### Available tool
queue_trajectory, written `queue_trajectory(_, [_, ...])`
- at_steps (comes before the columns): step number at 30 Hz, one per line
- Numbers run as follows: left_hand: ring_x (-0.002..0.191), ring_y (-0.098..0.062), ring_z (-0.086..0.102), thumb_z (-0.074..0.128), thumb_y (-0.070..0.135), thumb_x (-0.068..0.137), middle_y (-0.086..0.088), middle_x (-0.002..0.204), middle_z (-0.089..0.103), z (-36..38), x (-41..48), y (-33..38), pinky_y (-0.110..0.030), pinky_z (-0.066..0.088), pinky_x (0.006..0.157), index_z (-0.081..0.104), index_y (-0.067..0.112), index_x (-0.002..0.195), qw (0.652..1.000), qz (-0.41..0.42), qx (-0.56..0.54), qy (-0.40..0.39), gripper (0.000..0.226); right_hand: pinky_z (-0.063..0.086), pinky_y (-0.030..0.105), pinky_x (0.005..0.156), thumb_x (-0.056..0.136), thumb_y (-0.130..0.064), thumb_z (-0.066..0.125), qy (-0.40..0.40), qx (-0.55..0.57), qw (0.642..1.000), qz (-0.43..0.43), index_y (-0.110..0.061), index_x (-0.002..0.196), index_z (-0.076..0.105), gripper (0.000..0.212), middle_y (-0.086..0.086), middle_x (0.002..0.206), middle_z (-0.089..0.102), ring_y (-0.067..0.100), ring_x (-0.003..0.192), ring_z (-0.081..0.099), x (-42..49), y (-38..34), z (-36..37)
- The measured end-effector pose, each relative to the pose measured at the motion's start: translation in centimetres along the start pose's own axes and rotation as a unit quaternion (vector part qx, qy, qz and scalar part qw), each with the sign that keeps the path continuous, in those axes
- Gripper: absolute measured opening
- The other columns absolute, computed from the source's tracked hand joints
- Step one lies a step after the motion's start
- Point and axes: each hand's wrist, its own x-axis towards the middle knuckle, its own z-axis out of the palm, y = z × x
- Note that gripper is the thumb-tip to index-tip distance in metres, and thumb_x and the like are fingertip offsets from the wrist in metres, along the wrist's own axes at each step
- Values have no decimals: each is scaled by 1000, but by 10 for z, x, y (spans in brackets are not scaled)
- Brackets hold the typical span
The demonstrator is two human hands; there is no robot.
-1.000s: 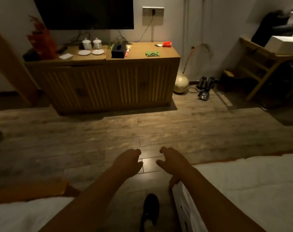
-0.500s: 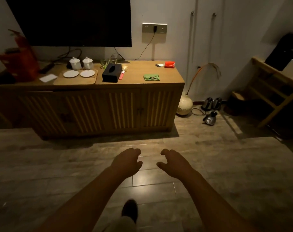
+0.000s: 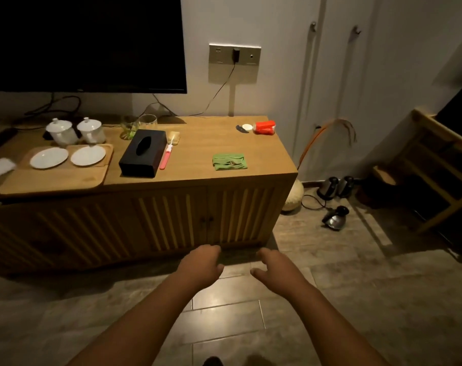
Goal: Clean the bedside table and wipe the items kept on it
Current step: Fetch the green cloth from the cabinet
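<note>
A low wooden cabinet [image 3: 198, 178] stands ahead under a dark TV. On its top lie a folded green cloth [image 3: 229, 161], a black tissue box [image 3: 143, 152], a pink-handled brush [image 3: 167, 156], a red packet [image 3: 264, 127] and a wooden tray [image 3: 52, 178] with two white saucers [image 3: 49, 157]. Two lidded white cups [image 3: 62, 132] and two glasses [image 3: 147, 121] stand behind. My left hand [image 3: 201, 266] and my right hand [image 3: 276, 267] hang in front of the cabinet doors, both empty with fingers loosely curled and apart.
A round vase [image 3: 293, 196] with a feather stands at the cabinet's right end. Kettles [image 3: 335, 220] and a cord lie on the floor beyond it. A wooden rack [image 3: 436, 165] is at the far right. A charger cable hangs from the wall socket [image 3: 234, 54].
I have walked away from the bed toward the cabinet, which now looks much closer and larger. My hands keep the same empty pose in front of me.
</note>
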Motion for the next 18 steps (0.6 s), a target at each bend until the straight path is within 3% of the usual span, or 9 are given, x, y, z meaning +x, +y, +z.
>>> queue_trajectory(7, [99, -13, 61, 58, 36, 90, 2, 116, 62, -51, 142, -8, -29, 52, 81, 54, 25, 122, 1000, -7, -20, 2, 35, 53, 33, 88, 88, -39, 62, -4, 56, 998, 6, -23, 127, 52, 43, -1, 119, 60, 16, 104, 59, 149, -3, -41])
queue_trajectory(13, [113, -17, 58, 58, 34, 90, 1, 126, 60, -93, 281, -18, -36, 52, 92, 51, 24, 132, 998, -53, -18, 5, 44, 49, 31, 81, 90, -39, 59, 10, 51, 998, -28, -23, 130, 49, 44, 0, 122, 58, 18, 107, 58, 318, -8, -77])
queue_trajectory(18, [111, -23, 57, 57, 36, 89, -4, 123, 58, -119, 379, -29, -38, 49, 93, 52, 20, 127, 998, -61, 17, -25, 42, 50, 37, 88, 86, -42, 61, -14, 21, 998, -58, -20, 129, 47, 50, 5, 122, 53, 23, 108, 55, 427, -14, -105])
